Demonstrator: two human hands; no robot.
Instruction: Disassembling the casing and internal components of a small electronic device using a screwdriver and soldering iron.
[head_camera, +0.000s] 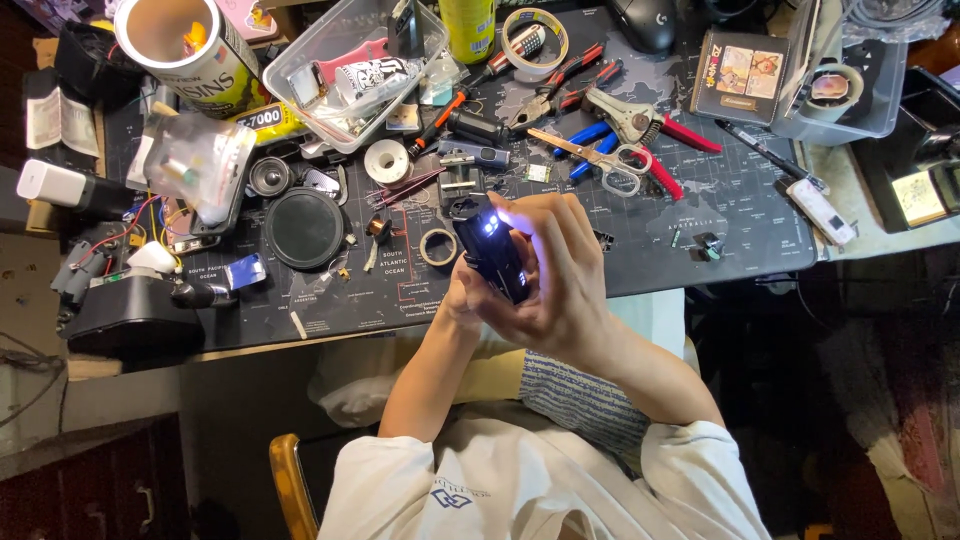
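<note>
Home workbench, pliers (560, 90), scissors (600, 157), tape roll (536, 37)

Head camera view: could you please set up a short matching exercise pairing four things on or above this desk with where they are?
Things:
1. Dark lit gadget
2. Scissors
3. Black round disc
4. Roll of tape

Places:
A. Far edge of the desk mat, beside a green can
B. Left of the hands, on the mat
C. Held in both hands
D. Beyond the hands, among pliers

Pairs: 1-C, 2-D, 3-B, 4-A
</note>
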